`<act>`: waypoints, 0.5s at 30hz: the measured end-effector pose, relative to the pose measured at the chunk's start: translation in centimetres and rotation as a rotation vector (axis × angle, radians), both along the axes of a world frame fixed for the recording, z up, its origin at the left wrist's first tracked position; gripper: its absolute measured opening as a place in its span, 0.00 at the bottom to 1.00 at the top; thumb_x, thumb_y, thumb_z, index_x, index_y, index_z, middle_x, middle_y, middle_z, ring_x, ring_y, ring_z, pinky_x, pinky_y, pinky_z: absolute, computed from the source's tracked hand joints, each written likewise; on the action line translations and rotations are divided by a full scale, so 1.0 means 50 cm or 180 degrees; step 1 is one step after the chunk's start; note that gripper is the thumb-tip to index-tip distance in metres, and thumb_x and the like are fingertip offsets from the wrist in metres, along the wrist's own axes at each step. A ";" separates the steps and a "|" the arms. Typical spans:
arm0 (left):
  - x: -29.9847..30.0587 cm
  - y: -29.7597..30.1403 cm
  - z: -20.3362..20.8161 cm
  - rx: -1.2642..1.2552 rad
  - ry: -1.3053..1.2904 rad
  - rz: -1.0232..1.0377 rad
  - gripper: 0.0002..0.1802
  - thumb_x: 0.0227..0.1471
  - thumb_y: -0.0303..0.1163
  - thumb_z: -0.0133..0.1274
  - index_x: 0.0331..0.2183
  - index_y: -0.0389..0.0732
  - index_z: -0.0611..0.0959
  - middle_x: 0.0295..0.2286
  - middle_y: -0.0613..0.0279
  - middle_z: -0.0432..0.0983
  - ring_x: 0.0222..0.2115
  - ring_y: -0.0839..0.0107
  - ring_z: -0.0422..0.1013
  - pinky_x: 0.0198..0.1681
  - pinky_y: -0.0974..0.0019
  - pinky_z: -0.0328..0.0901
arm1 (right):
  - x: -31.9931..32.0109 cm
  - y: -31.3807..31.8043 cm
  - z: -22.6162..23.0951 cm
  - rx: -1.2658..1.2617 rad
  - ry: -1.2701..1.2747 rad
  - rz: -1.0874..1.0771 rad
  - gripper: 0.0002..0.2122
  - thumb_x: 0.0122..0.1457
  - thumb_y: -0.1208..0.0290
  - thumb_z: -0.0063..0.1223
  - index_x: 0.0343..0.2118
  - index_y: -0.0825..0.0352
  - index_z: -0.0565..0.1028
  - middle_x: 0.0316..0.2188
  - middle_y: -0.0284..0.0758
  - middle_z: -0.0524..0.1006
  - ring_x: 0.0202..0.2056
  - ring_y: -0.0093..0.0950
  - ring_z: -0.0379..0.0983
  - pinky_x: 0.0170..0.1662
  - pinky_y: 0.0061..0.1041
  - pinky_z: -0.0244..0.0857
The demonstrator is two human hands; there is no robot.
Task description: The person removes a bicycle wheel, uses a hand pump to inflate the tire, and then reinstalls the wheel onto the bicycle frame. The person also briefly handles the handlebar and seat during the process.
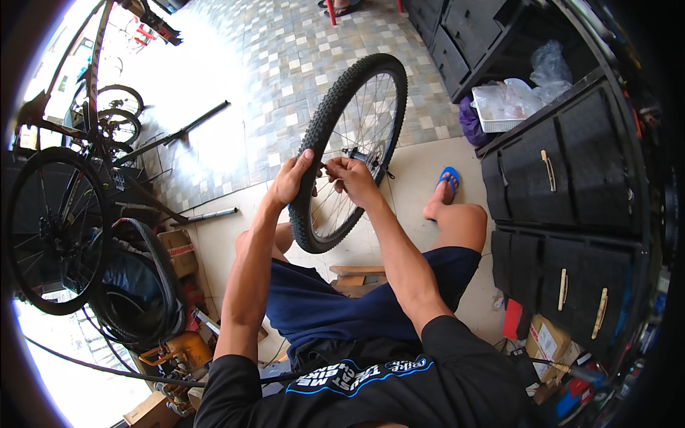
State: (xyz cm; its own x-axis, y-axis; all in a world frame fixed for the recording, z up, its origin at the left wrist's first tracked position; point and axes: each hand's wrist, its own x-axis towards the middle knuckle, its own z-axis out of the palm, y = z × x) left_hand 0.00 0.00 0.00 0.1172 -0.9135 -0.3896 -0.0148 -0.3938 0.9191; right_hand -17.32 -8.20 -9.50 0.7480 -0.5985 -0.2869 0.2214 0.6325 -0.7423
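Bicycle wheel with thin metal spokes (pixel 365 158) ahead of the seated person, on edge, its top leaning rightward. Whether its lower edge meets the floor, cannot tell. Black knobbly rubber tyre (pixel 325 121) fitted around it.

Left hand (pixel 289 180): grip clasped on the tyre at its near-left side, thumb laid over the tread. Right hand (pixel 354 180): fingers bunched just inside the tyre, close by the left thumb; whether that grip pinches something small, cannot tell.

Judgement: step in hand looks like fine finger work at the wheel's inner edge. Done well, the left grip bears the weight and checks any roll, leaving the right hand only the small work. Fingertips best kept clear of the spokes, pressing lightly; a sideways pull could strain a small part. Turning the wheel slightly toward the eyes would help sight past the knuckles.

Outward: navy-blue cloth shorts (pixel 357 307) nearest; blue rubber flip-flop (pixel 452 170) on the right foot, apart from the tyre. Black cabinet with drawers (pixel 592 143) along the right side. Dark-framed bicycle (pixel 93 93) at left, well apart from the wheel.
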 end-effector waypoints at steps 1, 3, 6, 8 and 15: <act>-0.012 0.004 0.009 -0.0009 -0.0035 0.0043 0.39 0.63 0.60 0.48 0.57 0.33 0.68 0.29 0.54 0.77 0.20 0.69 0.74 0.23 0.67 0.70 | -0.010 -0.007 -0.003 0.0093 -0.0119 0.0167 0.11 0.62 0.62 0.62 0.39 0.64 0.78 0.31 0.27 0.78 0.25 0.15 0.69 0.23 0.12 0.63; -0.027 0.011 0.013 -0.0049 -0.0080 0.0121 0.37 0.63 0.58 0.48 0.55 0.33 0.69 0.29 0.56 0.76 0.20 0.70 0.74 0.22 0.68 0.69 | -0.020 -0.019 -0.005 0.0295 -0.0326 0.0501 0.11 0.62 0.60 0.62 0.38 0.63 0.79 0.31 0.26 0.78 0.23 0.13 0.68 0.24 0.11 0.63; -0.043 0.014 0.015 -0.0158 -0.0091 0.0158 0.34 0.63 0.56 0.49 0.52 0.32 0.69 0.28 0.57 0.75 0.20 0.71 0.73 0.22 0.68 0.68 | -0.017 -0.032 -0.005 0.0614 -0.0447 0.0820 0.10 0.64 0.60 0.58 0.39 0.61 0.77 0.30 0.24 0.76 0.20 0.13 0.67 0.18 0.08 0.55; -0.053 0.006 0.028 -0.0245 -0.0065 0.0086 0.33 0.64 0.56 0.49 0.51 0.32 0.69 0.28 0.57 0.75 0.20 0.72 0.73 0.22 0.68 0.68 | -0.021 -0.036 -0.007 0.0825 -0.0460 0.0744 0.11 0.64 0.59 0.59 0.38 0.61 0.76 0.30 0.24 0.75 0.20 0.13 0.69 0.18 0.08 0.55; -0.045 -0.003 0.016 -0.0421 -0.0149 -0.0031 0.31 0.65 0.55 0.45 0.54 0.38 0.69 0.32 0.55 0.76 0.21 0.71 0.74 0.23 0.69 0.70 | 0.003 -0.018 0.012 0.1245 -0.0197 0.0544 0.16 0.63 0.52 0.59 0.40 0.62 0.76 0.29 0.28 0.75 0.22 0.22 0.74 0.17 0.13 0.55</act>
